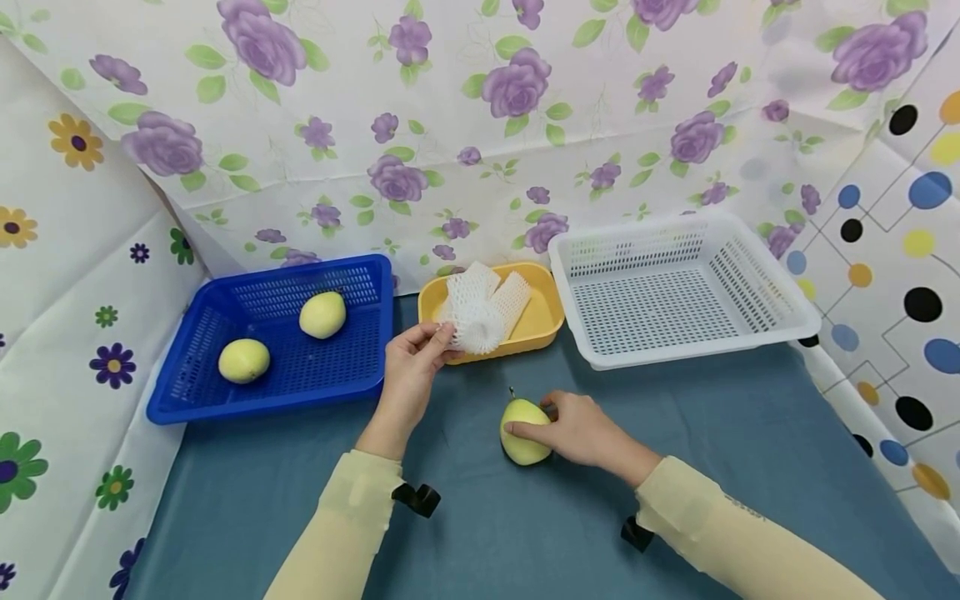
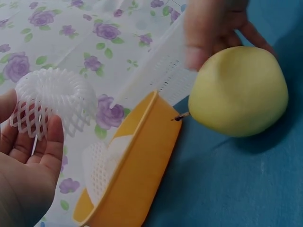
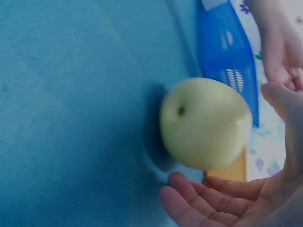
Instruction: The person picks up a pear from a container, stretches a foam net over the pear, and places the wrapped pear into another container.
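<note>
Pear (image 2: 239, 94): lies on its side on the blue-green cloth (image 1: 465, 500), long axis running away from the body, stem (image 1: 512, 392) pointing toward the far side.
Nearer hand: the right hand (image 1: 581, 429), just to the pear's right; the left hand (image 1: 411, 367) is well apart, farther off and to the pear's left.
Right hand's fingers: loosely spread round the pear, thumb on one side, the others opposite; whether they press on it, I cannot tell.
Left hand's fingers: pinch a foam net (image 2: 54, 94) by its edge, thumb against fingers.
Foam net: up and left of the pear, above the near side of the yellow tray (image 1: 543, 317).
Yellow tray: holds more white netting (image 1: 513, 296).
Blue basket (image 1: 337, 354): left of the tray, with a second pear (image 1: 322, 315) and a third pear (image 1: 244, 361).
White basket (image 1: 645, 308): right of the tray.
</note>
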Motion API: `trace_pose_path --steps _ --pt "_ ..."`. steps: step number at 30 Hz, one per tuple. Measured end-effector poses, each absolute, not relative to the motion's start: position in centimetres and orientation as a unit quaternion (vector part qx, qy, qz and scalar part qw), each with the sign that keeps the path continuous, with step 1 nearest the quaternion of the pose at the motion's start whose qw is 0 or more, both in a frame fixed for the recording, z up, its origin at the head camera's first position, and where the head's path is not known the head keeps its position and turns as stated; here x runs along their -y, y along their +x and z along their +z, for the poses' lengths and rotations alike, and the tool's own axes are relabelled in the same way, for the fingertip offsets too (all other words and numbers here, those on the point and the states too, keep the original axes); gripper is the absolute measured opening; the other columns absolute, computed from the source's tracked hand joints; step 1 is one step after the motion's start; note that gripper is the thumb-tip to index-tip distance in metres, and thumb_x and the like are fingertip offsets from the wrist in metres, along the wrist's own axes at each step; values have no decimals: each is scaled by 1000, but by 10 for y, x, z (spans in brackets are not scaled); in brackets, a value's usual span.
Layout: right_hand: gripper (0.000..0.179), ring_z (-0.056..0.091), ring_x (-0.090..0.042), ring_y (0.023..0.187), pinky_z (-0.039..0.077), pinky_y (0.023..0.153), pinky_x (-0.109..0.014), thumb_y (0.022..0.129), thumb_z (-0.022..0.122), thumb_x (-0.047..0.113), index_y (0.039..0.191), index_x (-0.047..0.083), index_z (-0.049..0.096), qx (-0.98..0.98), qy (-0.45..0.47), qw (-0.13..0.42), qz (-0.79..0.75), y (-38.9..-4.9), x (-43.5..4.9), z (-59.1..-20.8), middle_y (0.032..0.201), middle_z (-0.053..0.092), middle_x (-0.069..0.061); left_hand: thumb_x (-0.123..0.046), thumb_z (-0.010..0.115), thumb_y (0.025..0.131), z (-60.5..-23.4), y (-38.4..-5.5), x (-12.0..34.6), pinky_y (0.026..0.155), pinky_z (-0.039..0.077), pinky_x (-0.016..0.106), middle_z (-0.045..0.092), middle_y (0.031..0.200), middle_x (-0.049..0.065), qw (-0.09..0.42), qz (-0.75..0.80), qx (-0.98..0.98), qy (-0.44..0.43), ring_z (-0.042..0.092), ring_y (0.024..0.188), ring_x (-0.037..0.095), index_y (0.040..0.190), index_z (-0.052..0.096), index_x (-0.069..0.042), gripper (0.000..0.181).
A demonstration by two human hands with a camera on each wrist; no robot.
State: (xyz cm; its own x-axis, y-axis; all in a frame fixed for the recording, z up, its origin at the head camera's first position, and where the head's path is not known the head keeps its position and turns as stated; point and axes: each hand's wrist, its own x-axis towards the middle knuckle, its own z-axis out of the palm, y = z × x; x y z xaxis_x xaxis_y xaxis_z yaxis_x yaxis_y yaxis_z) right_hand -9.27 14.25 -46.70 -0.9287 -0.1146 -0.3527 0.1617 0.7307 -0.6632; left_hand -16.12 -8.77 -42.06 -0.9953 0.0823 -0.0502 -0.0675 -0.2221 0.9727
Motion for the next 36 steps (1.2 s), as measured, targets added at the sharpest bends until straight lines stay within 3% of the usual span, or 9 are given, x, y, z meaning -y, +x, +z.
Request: trace_pose_path --steps 3,6,9,12,16,21,25,30,36 --pt "77 61 -16 100 54 75 -34 72 57 75 124 18 56 -900 -1 147 -411 -99 -148 -459 117 63 -3 -29 70 83 -427 -159 86 83 56 42 66 89 3 29 761 -647 32 65 77 17 97 66 -1 32" --pt "57 56 -19 113 51 90 -41 83 60 58 127 22 52 -874 -54 66 -479 -108 -153 -444 125 58 0 -24 71 83 -433 -155 83 76 57 43 67 85 2 5 739 -669 74 65 72 20 93 66 0 27" --pt "45 52 -22 120 48 95 -45 90 61 36 131 21 48 -841 -113 20 -529 -116 -153 -422 130 54 -2 -19 70 84 -430 -147 78 74 57 43 67 84 1 6 712 -693 112 64 72 18 91 66 2 23" --pt "43 50 -20 121 49 92 -44 92 59 25 134 22 47 -826 -147 29 -544 -127 -152 -413 133 52 0 -14 68 86 -420 -137 74 73 58 37 66 86 4 21 683 -716 143 61 74 14 92 67 3 17" --pt "36 52 -15 117 53 87 -37 93 58 27 129 25 53 -819 -175 53 -544 -141 -155 -429 130 54 6 -10 66 87 -418 -129 71 69 55 23 67 88 11 38 654 -736 172 61 75 11 93 69 2 14" --pt "39 49 -20 123 53 88 -34 94 56 19 133 21 49 -794 -211 85 -563 -141 -158 -445 136 49 3 -11 66 87 -427 -126 69 65 54 24 68 86 13 50 618 -762 186 62 74 17 91 69 0 12" --pt "46 42 -22 130 49 95 -44 94 56 14 137 22 43 -783 -232 92 -570 -141 -159 -454 142 43 4 -11 66 87 -431 -124 69 69 56 32 69 88 14 51 596 -777 197 64 77 19 92 69 0 12" --pt "42 45 -21 126 46 95 -51 92 59 16 132 26 48 -804 -239 47 -543 -144 -160 -463 136 48 6 -9 65 87 -433 -124 67 81 55 42 70 93 15 47 584 -783 210 66 86 22 94 69 1 13" --pt "25 55 -11 106 52 86 -43 89 65 24 112 29 60 -847 -226 -16 -481 -143 -162 -469 115 57 10 -12 66 87 -442 -129 66 86 53 45 70 94 14 45 565 -799 202 66 89 26 95 69 0 14"
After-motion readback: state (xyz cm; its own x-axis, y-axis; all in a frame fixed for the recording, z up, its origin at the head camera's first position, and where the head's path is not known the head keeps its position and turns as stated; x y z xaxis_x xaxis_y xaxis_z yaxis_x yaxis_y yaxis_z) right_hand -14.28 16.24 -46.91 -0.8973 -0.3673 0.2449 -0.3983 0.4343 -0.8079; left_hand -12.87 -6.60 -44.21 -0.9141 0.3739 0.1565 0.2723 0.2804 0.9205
